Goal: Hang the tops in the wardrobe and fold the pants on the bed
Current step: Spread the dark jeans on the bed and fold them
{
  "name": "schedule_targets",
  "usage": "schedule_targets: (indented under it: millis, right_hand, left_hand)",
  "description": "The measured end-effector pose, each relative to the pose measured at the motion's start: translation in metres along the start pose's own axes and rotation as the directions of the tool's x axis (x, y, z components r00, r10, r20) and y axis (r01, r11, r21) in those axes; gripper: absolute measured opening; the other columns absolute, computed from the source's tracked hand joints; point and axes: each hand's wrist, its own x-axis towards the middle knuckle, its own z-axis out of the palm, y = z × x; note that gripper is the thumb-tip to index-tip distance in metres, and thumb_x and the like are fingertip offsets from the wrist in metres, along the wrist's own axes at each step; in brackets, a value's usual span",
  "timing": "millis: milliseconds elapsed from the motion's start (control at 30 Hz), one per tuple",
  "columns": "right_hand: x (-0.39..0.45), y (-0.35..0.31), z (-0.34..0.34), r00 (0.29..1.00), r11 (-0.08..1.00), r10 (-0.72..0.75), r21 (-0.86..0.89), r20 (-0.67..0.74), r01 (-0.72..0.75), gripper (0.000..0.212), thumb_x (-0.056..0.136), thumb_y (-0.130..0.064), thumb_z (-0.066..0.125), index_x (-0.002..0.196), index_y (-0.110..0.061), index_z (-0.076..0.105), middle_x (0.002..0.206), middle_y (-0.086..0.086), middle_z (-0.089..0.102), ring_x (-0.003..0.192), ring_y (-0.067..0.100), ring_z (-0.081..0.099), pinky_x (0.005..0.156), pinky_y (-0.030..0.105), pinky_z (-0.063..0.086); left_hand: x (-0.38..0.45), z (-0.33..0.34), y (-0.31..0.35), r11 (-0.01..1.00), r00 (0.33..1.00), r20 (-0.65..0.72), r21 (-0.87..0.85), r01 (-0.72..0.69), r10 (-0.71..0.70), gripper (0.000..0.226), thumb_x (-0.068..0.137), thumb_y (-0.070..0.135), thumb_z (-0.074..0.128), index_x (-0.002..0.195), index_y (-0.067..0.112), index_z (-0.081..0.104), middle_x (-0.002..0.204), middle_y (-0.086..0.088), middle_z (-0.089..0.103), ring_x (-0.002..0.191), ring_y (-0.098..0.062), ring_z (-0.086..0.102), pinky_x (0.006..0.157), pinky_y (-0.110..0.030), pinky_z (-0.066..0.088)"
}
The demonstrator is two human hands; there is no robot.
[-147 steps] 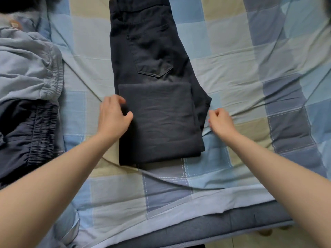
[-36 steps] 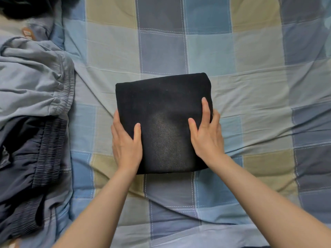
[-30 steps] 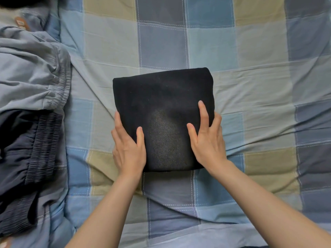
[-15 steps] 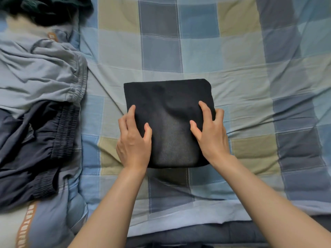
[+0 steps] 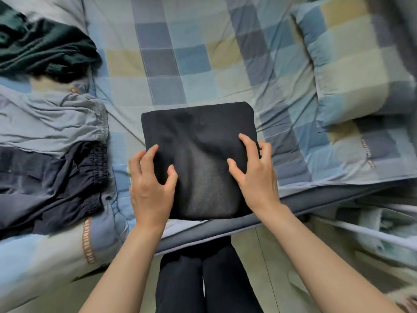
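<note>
The black pants (image 5: 198, 141) are folded into a square bundle on the checked bed sheet (image 5: 162, 71), near the bed's front edge. My left hand (image 5: 150, 184) grips the bundle's left side, curled fingers and thumb on top. My right hand (image 5: 256, 175) grips its right side, thumb and forefinger on top and the other fingers curled at the edge. Grey pants (image 5: 52, 123) and dark navy pants (image 5: 45, 177) lie unfolded in a pile at the left. A dark green garment (image 5: 40, 48) is bunched at the back left.
A checked pillow (image 5: 361, 64) lies at the right. The bed's dark front edge (image 5: 316, 195) runs below the bundle. My black-clad legs (image 5: 209, 279) stand on the floor beneath. A white rack (image 5: 372, 233) with blurred items is at the lower right.
The flat hands on the folded black pants have curled and taken hold of its sides. The bundle now sits closer to the bed's front edge, and the view has pulled back.
</note>
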Motion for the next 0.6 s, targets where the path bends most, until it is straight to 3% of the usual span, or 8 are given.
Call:
schedule_targets:
  millis: [167, 300, 467, 600]
  right_hand:
    - [-0.061, -0.018, -0.064, 0.985, 0.990, 0.111, 0.106, -0.132, -0.097, 0.056, 0.090, -0.037, 0.061, 0.140, -0.033, 0.037, 0.127, 0.004, 0.035, 0.108, 0.027, 0.054, 0.084, 0.041, 0.051]
    - [-0.119, -0.032, -0.099, 0.924, 0.972, 0.228, 0.127, -0.306, -0.198, 0.056, 0.087, -0.040, 0.063, 0.137, -0.035, 0.039, 0.119, -0.001, 0.037, 0.095, 0.018, 0.052, 0.076, 0.029, 0.045]
    - [-0.210, -0.040, -0.125, 0.764, 0.911, 0.412, 0.212, -0.497, -0.353, 0.054, 0.084, -0.038, 0.065, 0.134, -0.035, 0.044, 0.114, -0.003, 0.038, 0.094, 0.015, 0.049, 0.071, 0.027, 0.042]
    - [-0.294, -0.038, -0.141, 0.609, 0.833, 0.543, 0.279, -0.578, -0.478, 0.055, 0.084, -0.038, 0.065, 0.134, -0.037, 0.042, 0.112, -0.006, 0.038, 0.084, 0.010, 0.047, 0.068, 0.019, 0.039]
  left_hand:
    - [-0.017, -0.054, 0.048, 0.992, 0.992, 0.040, -0.046, -0.114, 0.116, 0.046, 0.081, 0.016, 0.075, 0.124, 0.015, 0.060, 0.125, -0.011, 0.052, 0.098, -0.010, 0.049, 0.070, -0.031, 0.043]
    - [-0.033, -0.091, 0.080, 0.966, 0.964, 0.112, -0.116, -0.229, 0.242, 0.042, 0.081, 0.016, 0.075, 0.121, 0.015, 0.063, 0.126, -0.010, 0.053, 0.097, -0.007, 0.046, 0.071, -0.030, 0.041]
    - [-0.072, -0.123, 0.117, 0.908, 0.874, 0.262, -0.215, -0.360, 0.409, 0.040, 0.081, 0.016, 0.075, 0.120, 0.019, 0.064, 0.126, -0.005, 0.053, 0.087, -0.008, 0.052, 0.069, -0.030, 0.041]
    - [-0.121, -0.136, 0.144, 0.848, 0.749, 0.398, -0.273, -0.455, 0.530, 0.039, 0.083, 0.021, 0.073, 0.121, 0.024, 0.063, 0.128, -0.001, 0.052, 0.076, -0.005, 0.045, 0.071, -0.031, 0.040]
